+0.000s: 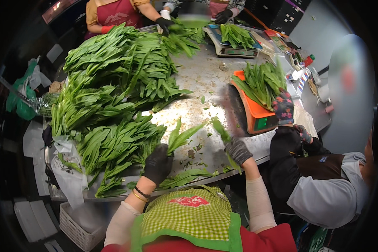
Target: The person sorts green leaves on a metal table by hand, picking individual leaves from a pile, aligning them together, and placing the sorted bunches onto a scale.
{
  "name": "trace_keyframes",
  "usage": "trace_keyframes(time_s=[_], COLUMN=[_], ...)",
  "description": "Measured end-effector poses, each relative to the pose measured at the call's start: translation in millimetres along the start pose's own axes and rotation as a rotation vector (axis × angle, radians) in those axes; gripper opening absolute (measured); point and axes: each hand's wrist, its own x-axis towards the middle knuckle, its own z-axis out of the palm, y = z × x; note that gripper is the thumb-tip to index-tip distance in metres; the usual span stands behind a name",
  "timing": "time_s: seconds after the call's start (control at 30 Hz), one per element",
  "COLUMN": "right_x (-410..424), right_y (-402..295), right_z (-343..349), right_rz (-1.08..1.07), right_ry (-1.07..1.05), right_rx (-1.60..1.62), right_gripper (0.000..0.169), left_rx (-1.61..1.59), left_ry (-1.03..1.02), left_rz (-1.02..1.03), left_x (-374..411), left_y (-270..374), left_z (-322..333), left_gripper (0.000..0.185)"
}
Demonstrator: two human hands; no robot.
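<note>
My left hand (158, 163), in a black glove, holds a small bunch of long green leaves (182, 137) over the near part of the metal table. A grey striped glove covers my right hand (238, 151), which grips another leafy stalk (221, 128). To the left of my hands lies a large heap of leafy greens (113, 94), its near bunches close to my left hand. Some loose leaves (186, 177) rest along the table's near edge between my hands.
An orange scale (264, 116) bearing greens stands at right, with a co-worker's gloved hand (283, 107) on them. A second scale (234, 52) stands at the far side, near other co-workers. Clear plastic (67, 170) hangs over the left edge, above a white basket (78, 228).
</note>
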Motion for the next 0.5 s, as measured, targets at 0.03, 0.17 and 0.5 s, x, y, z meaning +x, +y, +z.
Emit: trace_keyframes(time_s=[0.03,0.17,0.5], right_x=[-7,-31,2], right_y=[-11,-78,-113], right_z=[-4,14,37], right_rz=[-0.099,-0.005,-0.162], right_ry=[-0.111,-0.228,-0.336], right_rx=[-0.280,0.227,-0.337], right_gripper=[0.018,0.040,0.025], left_rx=[-0.004,0.033,0.293], left_ry=[-0.101,-0.251,-0.397], left_rz=[-0.017,0.022,0.039], left_x=[2,-27,-59], left_y=[18,38,3], left_z=[-9,-20,3], left_gripper=[0.035,0.034,0.011])
